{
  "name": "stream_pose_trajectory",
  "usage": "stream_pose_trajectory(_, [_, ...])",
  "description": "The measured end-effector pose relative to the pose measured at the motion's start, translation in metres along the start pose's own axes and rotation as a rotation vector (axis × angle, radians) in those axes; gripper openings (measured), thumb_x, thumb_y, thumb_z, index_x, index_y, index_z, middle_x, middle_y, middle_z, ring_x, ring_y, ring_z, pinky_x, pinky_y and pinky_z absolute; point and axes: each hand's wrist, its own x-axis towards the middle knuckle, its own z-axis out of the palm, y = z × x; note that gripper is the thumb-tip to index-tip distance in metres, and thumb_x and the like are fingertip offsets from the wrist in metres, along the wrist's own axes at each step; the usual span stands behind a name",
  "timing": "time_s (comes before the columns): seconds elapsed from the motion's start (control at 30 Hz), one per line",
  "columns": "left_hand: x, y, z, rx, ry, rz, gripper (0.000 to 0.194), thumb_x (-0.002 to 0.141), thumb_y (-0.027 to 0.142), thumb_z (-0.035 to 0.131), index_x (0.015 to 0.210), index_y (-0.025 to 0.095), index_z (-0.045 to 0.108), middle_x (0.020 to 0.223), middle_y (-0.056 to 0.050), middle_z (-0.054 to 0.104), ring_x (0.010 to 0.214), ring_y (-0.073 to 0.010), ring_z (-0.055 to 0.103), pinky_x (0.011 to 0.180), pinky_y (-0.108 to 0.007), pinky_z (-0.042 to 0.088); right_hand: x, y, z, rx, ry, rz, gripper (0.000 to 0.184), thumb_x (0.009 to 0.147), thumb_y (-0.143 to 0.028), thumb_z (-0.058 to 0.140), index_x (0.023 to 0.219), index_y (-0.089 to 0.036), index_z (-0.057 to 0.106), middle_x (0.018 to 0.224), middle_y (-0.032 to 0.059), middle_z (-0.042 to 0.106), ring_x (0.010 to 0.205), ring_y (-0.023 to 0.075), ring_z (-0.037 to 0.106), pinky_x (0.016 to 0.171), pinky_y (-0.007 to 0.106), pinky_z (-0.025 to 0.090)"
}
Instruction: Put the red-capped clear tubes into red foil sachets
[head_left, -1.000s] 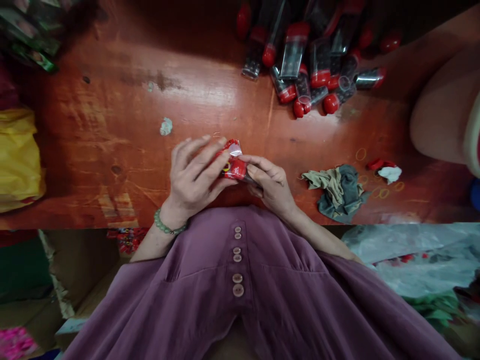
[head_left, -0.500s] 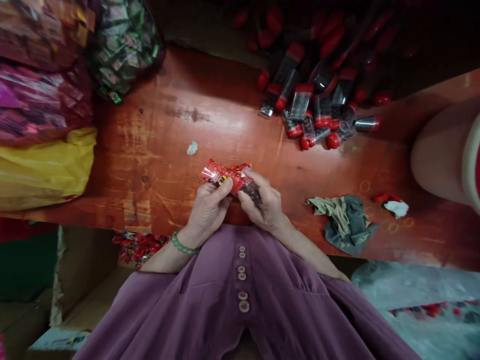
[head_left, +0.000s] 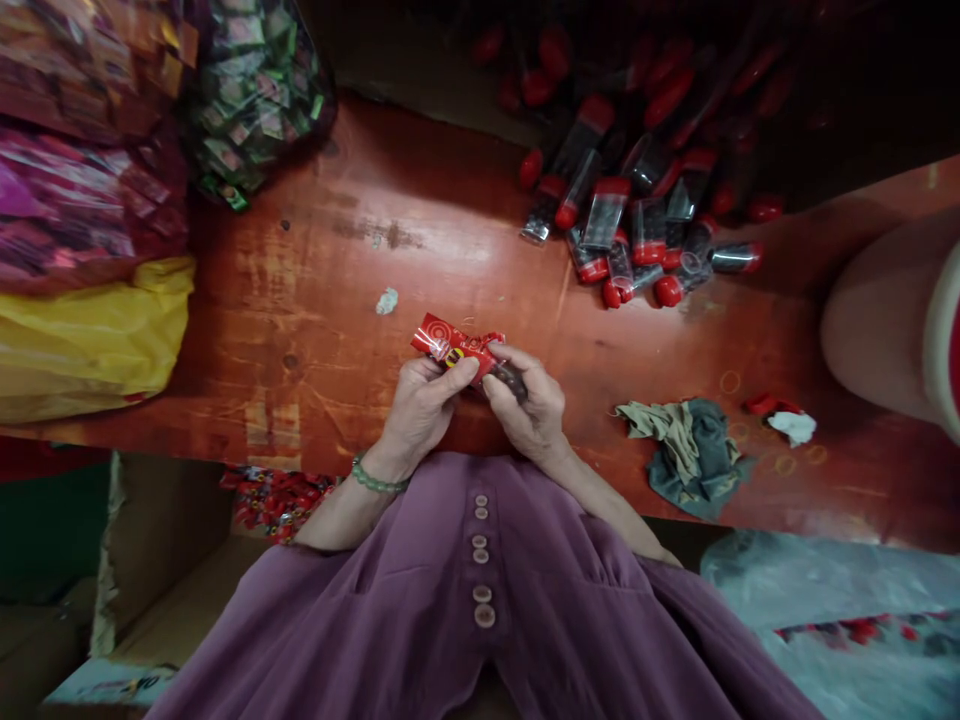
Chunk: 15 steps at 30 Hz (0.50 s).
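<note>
The left hand (head_left: 420, 408) pinches a red printed wrapper (head_left: 438, 334) against a dark-filled container (head_left: 512, 379), gripped by the half-curled right hand (head_left: 538, 410); fitting them together seems to need steady thumbs.

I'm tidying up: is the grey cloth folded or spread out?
Crumpled: the grey cloth lies bunched on the table in uneven creases.

Both hands up front, close together, pinching. Left hand (head_left: 414, 415): thumb (head_left: 458, 378) on top, angled inward, other fingers curled under, mostly hidden. Right hand (head_left: 536, 410): thumb (head_left: 501, 394) and index finger (head_left: 514, 356) pointing toward the left hand, rest tucked, hard to see. Forearms bare, left forearm (head_left: 330, 514) and right forearm (head_left: 611, 502) slanting inward from the sides, wrists near the torso.
</note>
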Motion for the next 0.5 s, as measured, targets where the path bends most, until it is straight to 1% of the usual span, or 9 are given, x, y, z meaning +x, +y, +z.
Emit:
stream_pose_trajectory(0.03, [0.0,0.0,0.001,-0.014,-0.003,0.003,0.023,0.06,0.035,0.092,0.071,0.02,0.078,0.072,0.0,0.076,0.066,-0.0095,0.068,0.073,-0.021,0.055,0.0,-0.001,-0.001,0.017,-0.011,0.036,0.028,0.098,-0.03,0.055,0.124,-0.023,0.059,0.104,0.0034,0.077,0.086,0.0139,0.075,0.075,0.025,0.063])
stream_pose_trajectory(0.07, [0.0,0.0,0.002,-0.025,-0.008,0.006,0.023,0.06,0.035,0.092,0.072,0.02,0.079,0.072,0.0,0.076,0.067,-0.01,0.068,0.075,-0.022,0.056,0.0,0.0,-0.002,0.03,-0.026,0.042,0.028,0.098,-0.03,0.055,0.124,-0.024,0.059,0.105,0.0031,0.077,0.087,0.0141,0.075,0.077,0.025,0.063])
stream_pose_trajectory(0.1, [0.0,0.0,0.003,-0.033,-0.011,0.009,0.023,0.06,0.034,0.092,0.072,0.02,0.079,0.073,0.0,0.076,0.067,-0.0104,0.068,0.077,-0.023,0.056,0.0,0.0,-0.003,0.037,-0.043,0.017,0.03,0.097,-0.029,0.056,0.127,-0.025,0.058,0.108,0.0037,0.076,0.091,0.015,0.075,0.08,0.027,0.064])
stream_pose_trajectory(0.2, [0.0,0.001,0.005,-0.026,0.0,0.013,0.022,0.059,0.034,0.092,0.068,0.019,0.078,0.072,-0.001,0.076,0.066,-0.011,0.069,0.075,-0.023,0.057,0.001,0.006,-0.006,0.029,-0.087,-0.126,0.047,0.094,-0.026,0.062,0.139,-0.025,0.049,0.121,0.0077,0.072,0.107,0.0191,0.073,0.09,0.032,0.063])
stream_pose_trajectory(0.27, [0.001,0.002,0.004,-0.011,0.012,0.02,0.023,0.058,0.033,0.092,0.068,0.019,0.078,0.072,-0.001,0.076,0.066,-0.0122,0.069,0.074,-0.024,0.057,0.0,0.01,-0.007,0.041,-0.113,-0.126,0.057,0.092,-0.025,0.065,0.144,-0.026,0.043,0.126,0.0091,0.07,0.11,0.0201,0.072,0.091,0.033,0.063])
stream_pose_trajectory(0.37, [0.001,0.003,0.003,0.004,0.004,0.041,0.026,0.057,0.035,0.092,0.074,0.02,0.079,0.076,-0.002,0.077,0.07,-0.0152,0.071,0.079,-0.028,0.058,-0.002,0.009,-0.007,0.179,-0.188,0.019,0.059,0.092,-0.028,0.065,0.145,-0.028,0.038,0.132,0.0089,0.067,0.115,0.02,0.07,0.096,0.035,0.061])
stream_pose_trajectory(0.43, [0.002,0.003,0.002,0.025,-0.005,0.047,0.028,0.057,0.036,0.092,0.077,0.02,0.079,0.078,-0.003,0.078,0.073,-0.0166,0.072,0.082,-0.03,0.059,-0.002,0.006,-0.006,0.328,-0.228,0.145,0.053,0.094,-0.031,0.063,0.142,-0.029,0.039,0.133,0.0078,0.066,0.116,0.0189,0.069,0.098,0.036,0.06])
stream_pose_trajectory(0.5, [0.003,0.002,0.0,0.06,-0.015,0.044,0.03,0.057,0.036,0.091,0.079,0.02,0.079,0.08,-0.004,0.078,0.076,-0.018,0.072,0.084,-0.032,0.058,-0.002,0.002,-0.006,0.465,-0.229,0.253,0.047,0.095,-0.034,0.062,0.137,-0.03,0.042,0.131,0.0066,0.067,0.115,0.0173,0.069,0.098,0.035,0.06])
